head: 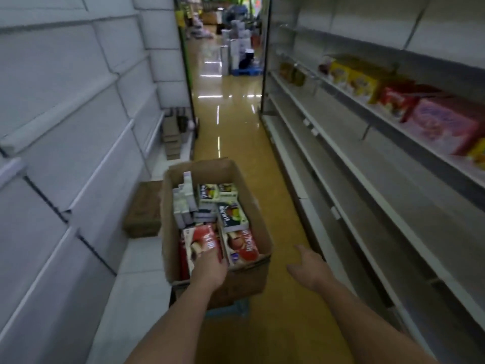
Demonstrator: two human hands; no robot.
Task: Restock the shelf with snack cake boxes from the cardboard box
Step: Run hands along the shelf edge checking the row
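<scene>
The left hand (208, 269) is reaching into the cardboard box (249, 195) in the aisle, fingers closing on a red snack cake box (202, 241), likely to lift it out. The right hand (308, 266) is hanging loose and empty beside the carton, nearer the shelf (367, 164) awaiting stock

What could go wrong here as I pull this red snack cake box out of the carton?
1. The cardboard box seems to sit on a smaller blue stand, so a hard tug might tip it.
2. The left hand holds the red snack cake box alone while the right hand hangs free; the box is wedged among others and could snag or slip.
3. Motion blur suggests haste.
</scene>
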